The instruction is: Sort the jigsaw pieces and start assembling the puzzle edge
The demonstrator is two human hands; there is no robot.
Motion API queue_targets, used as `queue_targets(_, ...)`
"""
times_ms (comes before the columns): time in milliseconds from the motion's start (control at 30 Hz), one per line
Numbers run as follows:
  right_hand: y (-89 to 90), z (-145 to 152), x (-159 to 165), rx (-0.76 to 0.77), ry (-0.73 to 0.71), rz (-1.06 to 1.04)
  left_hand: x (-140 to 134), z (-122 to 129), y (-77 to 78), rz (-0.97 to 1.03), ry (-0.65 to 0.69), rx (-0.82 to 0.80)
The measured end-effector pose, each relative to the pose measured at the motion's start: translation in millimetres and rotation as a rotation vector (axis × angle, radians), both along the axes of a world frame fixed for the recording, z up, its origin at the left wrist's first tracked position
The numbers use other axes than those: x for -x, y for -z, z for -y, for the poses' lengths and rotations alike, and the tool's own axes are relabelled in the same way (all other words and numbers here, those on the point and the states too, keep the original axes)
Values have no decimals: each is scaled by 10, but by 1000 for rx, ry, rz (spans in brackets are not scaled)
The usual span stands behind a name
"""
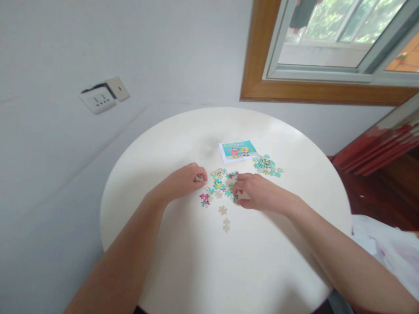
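Note:
Several small jigsaw pieces lie spread on the white table between my hands, some colour side up, some showing plain beige backs. My left hand is at their left edge, fingers curled closed around a jigsaw piece, of which a bit of colour shows. At the right edge of the spread is my right hand, its fingers bent and apart, fingertips down among the pieces; whether it grips one is hidden. Pink pieces sit below my left hand. Nearer to me lie beige piece backs.
A round white table stands against the wall. Behind the pieces lies a picture card with cartoon figures. To its right is a heap of more jigsaw pieces. A wall socket, a wood-framed window and a red curtain surround it.

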State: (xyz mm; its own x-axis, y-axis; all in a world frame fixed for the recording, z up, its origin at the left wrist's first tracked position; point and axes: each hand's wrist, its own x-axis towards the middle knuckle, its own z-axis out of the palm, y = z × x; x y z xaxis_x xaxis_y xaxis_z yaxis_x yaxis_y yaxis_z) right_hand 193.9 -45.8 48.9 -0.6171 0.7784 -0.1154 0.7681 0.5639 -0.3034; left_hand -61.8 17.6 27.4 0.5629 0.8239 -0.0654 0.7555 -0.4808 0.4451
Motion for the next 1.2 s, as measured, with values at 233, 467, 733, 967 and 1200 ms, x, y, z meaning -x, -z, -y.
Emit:
queue_targets(233,33,-9,19,5,-66,-50,-12,13,-22,-9,-3,-3)
queue_targets(467,43,-4,42,36,-127,-110,-8,13,-18,-2,-2,-5)
queue_targets(733,72,-12,35,23,-119,-156,-6,-2,-1,1,-8,-8)
queue_targets(967,92,-43,22,31,-158,-199,4,10,-12,-8,-6,0)
queue_targets(1200,89,-75,10,138,-122,-304,8,13,-4,-4,-3,1)
